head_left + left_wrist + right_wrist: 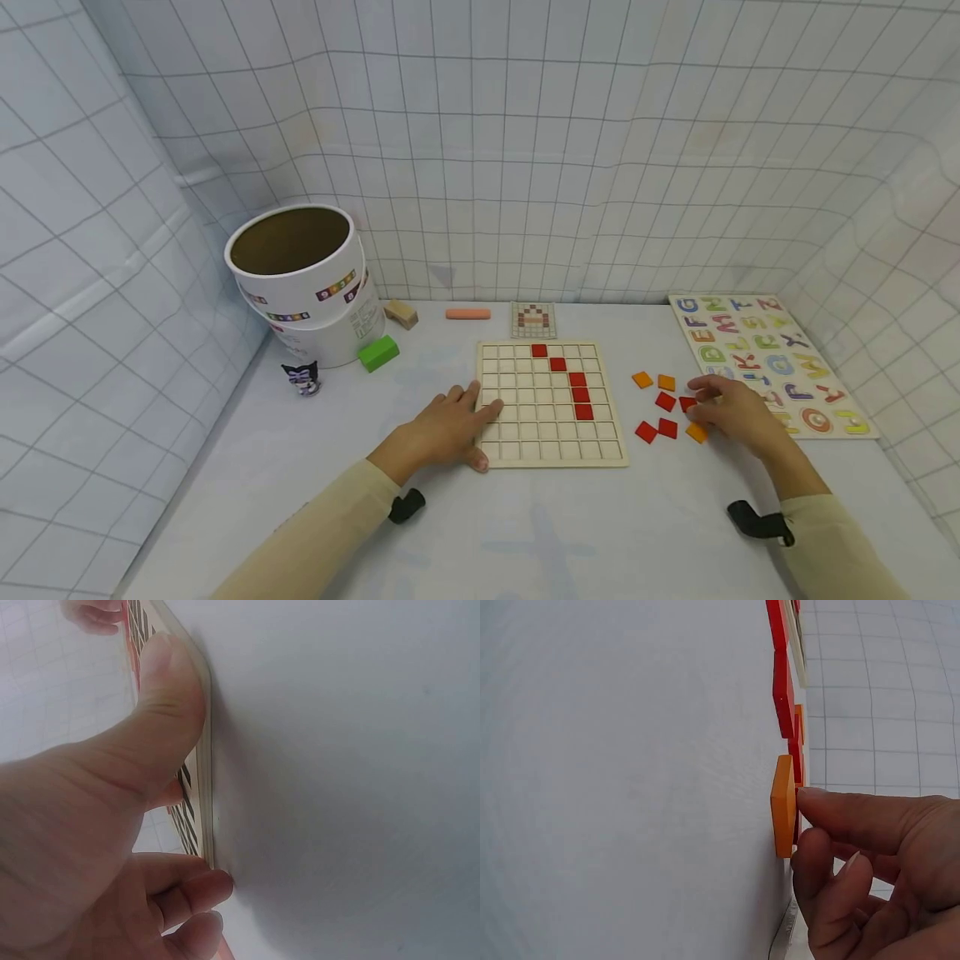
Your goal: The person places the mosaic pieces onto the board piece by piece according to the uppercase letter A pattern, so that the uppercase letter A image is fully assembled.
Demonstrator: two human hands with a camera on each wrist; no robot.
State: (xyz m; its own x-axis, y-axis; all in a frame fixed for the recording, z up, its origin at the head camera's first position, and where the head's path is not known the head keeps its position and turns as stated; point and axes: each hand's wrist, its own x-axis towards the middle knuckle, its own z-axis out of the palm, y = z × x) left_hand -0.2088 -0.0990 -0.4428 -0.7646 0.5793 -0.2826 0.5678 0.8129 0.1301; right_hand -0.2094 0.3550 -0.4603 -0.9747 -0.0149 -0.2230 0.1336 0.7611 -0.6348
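My left hand [450,425] rests on the left edge of a wooden grid board [517,454], thumb and fingers spread. In the left wrist view its thumb [169,690] lies over the board's rim [204,765]. Several red squares sit in the grid, including a red tile [583,412]. To the board's right, my right hand [738,412] reaches down to a loose red tile [687,404], the thumb tip at it and the index finger a little apart. Close by lies an orange tile [782,806]. The far side of that red tile is hidden.
Other loose tiles [666,402] lie left of the right hand. A letter board [806,354] is at the right. A pattern card [533,320], an orange stick [468,314], a green block [378,353], a figurine [303,378] and a white bucket [322,308] stand about.
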